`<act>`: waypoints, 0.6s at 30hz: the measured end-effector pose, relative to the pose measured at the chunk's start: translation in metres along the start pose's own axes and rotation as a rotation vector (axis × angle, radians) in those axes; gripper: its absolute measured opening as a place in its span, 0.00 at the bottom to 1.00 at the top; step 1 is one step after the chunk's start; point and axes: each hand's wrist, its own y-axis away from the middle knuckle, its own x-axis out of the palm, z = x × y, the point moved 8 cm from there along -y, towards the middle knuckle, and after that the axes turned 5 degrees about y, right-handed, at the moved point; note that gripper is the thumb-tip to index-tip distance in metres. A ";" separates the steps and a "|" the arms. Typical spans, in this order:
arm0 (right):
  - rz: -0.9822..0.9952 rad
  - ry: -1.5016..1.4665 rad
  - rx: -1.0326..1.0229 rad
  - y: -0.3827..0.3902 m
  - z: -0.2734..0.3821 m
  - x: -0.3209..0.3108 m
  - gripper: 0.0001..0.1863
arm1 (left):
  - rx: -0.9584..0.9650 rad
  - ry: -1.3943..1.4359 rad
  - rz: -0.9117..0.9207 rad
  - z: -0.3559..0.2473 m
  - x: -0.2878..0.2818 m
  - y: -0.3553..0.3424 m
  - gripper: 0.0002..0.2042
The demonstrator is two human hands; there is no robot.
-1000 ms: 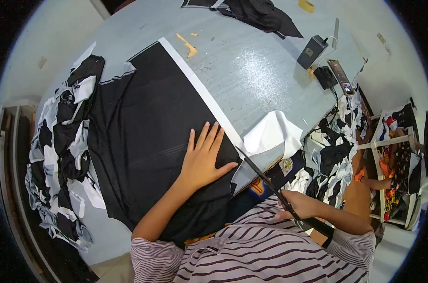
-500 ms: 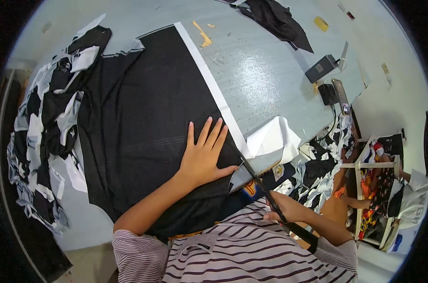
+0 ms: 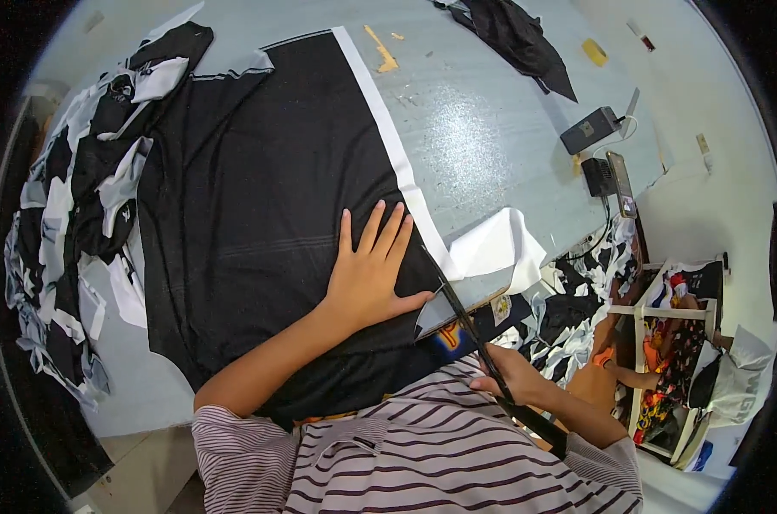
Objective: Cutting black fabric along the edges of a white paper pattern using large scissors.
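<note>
A broad black cloth [image 3: 277, 180] lies spread on the table, with a white strip [image 3: 380, 124] along its right edge. My left hand [image 3: 367, 274] presses flat on the cloth near that edge, fingers spread. In my right hand [image 3: 508, 373] are long, dark shears [image 3: 459, 310], gripped close to my body. Their tip points away from me and rests where the black cloth meets the strip. The strip's near end lies folded over as a loose white flap [image 3: 498, 248] to the right of the blades. My fingers partly hide the shears' handles.
Black, white and grey cloth scraps [image 3: 105, 197] heap along the left. Far right on the table are a black garment piece [image 3: 521, 43], a tape roll [image 3: 594, 52], a dark box [image 3: 590, 130] and a phone [image 3: 620, 184]. A rack of clothes [image 3: 675, 360] stands beyond more scraps.
The shears' tip has advanced away from me along the border of black cloth and white strip. My left hand stays flat on the cloth; the whole view has shifted slightly.
</note>
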 end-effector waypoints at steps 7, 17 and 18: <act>0.019 -0.002 0.051 0.002 -0.007 0.002 0.28 | -0.016 0.005 0.002 0.000 0.000 0.000 0.49; -0.032 -0.014 -0.007 0.002 -0.007 0.004 0.22 | -0.011 0.025 -0.015 0.002 -0.001 0.001 0.50; -0.008 0.006 0.019 0.002 -0.009 0.004 0.25 | -0.022 0.031 -0.021 0.003 -0.002 0.001 0.50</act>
